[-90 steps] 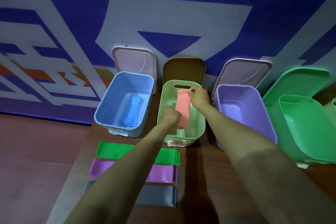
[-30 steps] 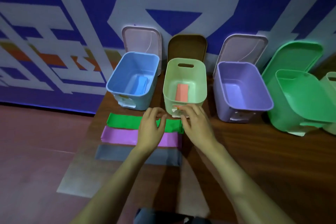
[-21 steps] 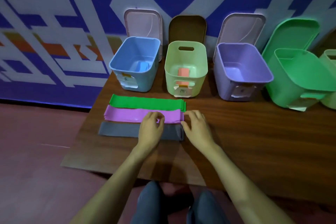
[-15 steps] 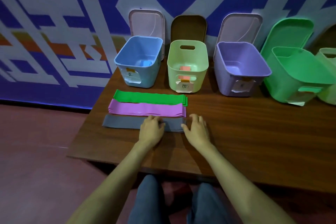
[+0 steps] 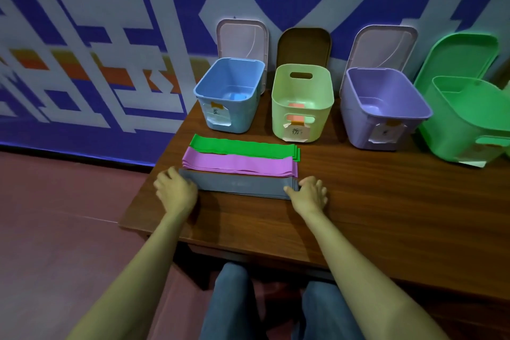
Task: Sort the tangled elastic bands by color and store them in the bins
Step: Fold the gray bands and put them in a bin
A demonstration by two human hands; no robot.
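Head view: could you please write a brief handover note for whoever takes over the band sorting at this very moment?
Left hand: open, touching the left end of the grey bands.
Right hand: open, at their right end.
On the table: grey bands nearest, purple bands behind them, green bands behind those.
Done: a blue band lies in the blue bin, a pink band in the pale green bin.
Left: all three stacks. No band shows in the purple bin or the green bin.
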